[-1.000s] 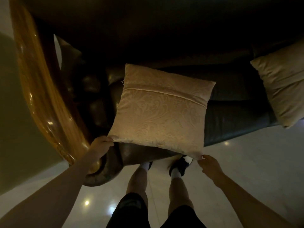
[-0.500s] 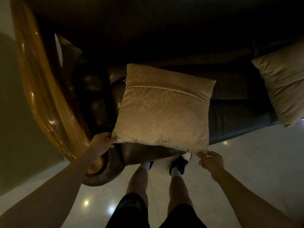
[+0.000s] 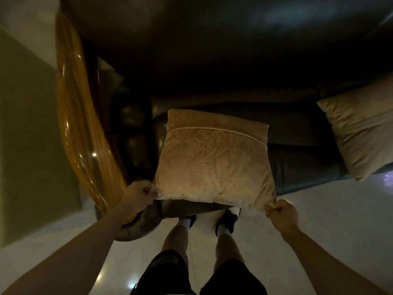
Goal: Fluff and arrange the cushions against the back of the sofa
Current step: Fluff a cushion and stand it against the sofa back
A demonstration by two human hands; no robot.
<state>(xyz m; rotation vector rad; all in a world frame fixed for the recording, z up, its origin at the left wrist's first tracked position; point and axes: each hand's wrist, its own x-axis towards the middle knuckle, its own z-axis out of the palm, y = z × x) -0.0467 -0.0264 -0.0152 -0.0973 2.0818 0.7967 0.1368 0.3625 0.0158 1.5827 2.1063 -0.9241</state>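
Note:
A beige patterned cushion [image 3: 214,162] with a piped seam hangs over the left end of a dark leather sofa [image 3: 297,158]. My left hand [image 3: 139,193] pinches its near left corner. My right hand [image 3: 280,212] is closed on its near right corner. The cushion is stretched between both hands, its far edge pointing toward the sofa back. A second beige cushion [image 3: 361,130] lies on the seat at the right, partly cut off by the frame edge.
A glossy carved wooden armrest [image 3: 83,141] curves along the sofa's left side, close to my left hand. My legs and dark shoes [image 3: 226,222] stand on a pale shiny floor [image 3: 329,220] right in front of the seat edge.
My right hand has closed on the cushion's near right corner, which it was only touching before. The cushion now looks squarer and is pulled taut between both hands.

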